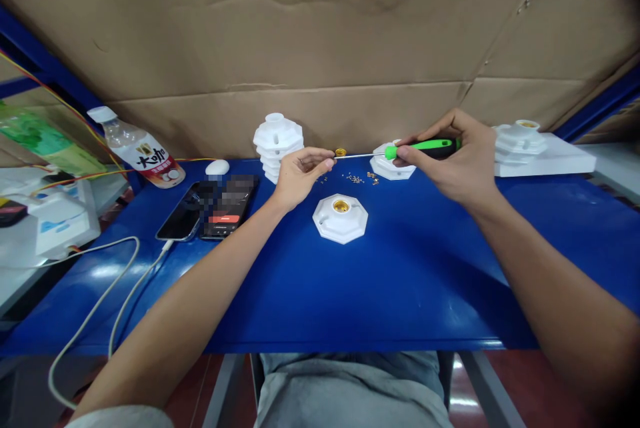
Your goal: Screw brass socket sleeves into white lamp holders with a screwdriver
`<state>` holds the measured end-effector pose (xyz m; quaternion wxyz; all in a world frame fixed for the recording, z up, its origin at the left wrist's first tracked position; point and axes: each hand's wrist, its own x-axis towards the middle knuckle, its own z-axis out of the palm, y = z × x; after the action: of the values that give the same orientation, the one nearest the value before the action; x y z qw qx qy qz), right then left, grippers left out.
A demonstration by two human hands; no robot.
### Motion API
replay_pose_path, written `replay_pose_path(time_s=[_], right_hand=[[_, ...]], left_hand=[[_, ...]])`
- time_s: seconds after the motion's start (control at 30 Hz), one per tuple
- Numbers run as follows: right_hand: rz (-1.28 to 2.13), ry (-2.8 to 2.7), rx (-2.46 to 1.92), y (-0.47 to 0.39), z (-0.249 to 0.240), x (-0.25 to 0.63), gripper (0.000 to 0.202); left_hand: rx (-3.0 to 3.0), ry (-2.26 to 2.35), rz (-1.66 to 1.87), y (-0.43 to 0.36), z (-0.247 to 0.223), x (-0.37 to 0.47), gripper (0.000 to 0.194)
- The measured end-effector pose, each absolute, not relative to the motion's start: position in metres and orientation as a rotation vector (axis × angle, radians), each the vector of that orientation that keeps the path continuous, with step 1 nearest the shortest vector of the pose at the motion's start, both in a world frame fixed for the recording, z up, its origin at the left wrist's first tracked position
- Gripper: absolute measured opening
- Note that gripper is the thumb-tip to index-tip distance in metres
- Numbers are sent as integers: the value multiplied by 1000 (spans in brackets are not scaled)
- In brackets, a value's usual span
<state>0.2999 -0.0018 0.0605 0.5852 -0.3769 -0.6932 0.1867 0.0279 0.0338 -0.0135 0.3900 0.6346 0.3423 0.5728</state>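
My right hand is closed around the green and black handle of a screwdriver, whose shaft points left. At the shaft's tip, the thumb and fingers of my left hand are pinched together; what they hold is too small to make out. A white octagonal lamp socket with a gold-coloured centre lies on the blue table, just below the tip. Small screws and brass pieces are scattered behind it. Another white socket base lies partly behind the screwdriver.
White bases are stacked at the back and on a white box at right. Two phones, a white mouse-like object, a bottle and a white cable occupy the left side.
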Motion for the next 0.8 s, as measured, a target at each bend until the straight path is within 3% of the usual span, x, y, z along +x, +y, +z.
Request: replay_pose_path(time_s=[0.17,0.57,0.8], right_hand=[[442,-1616,-874,-2,60,300,36],[410,-1651,-882,2,56,303,34],[375,-1865,-985,4,58,313,29]], left_hand=[[1650,822,1424,35,-12,24,40],[1695,949,1455,33,-8,22,17],[1786,974,1433,36,-12,16,18]])
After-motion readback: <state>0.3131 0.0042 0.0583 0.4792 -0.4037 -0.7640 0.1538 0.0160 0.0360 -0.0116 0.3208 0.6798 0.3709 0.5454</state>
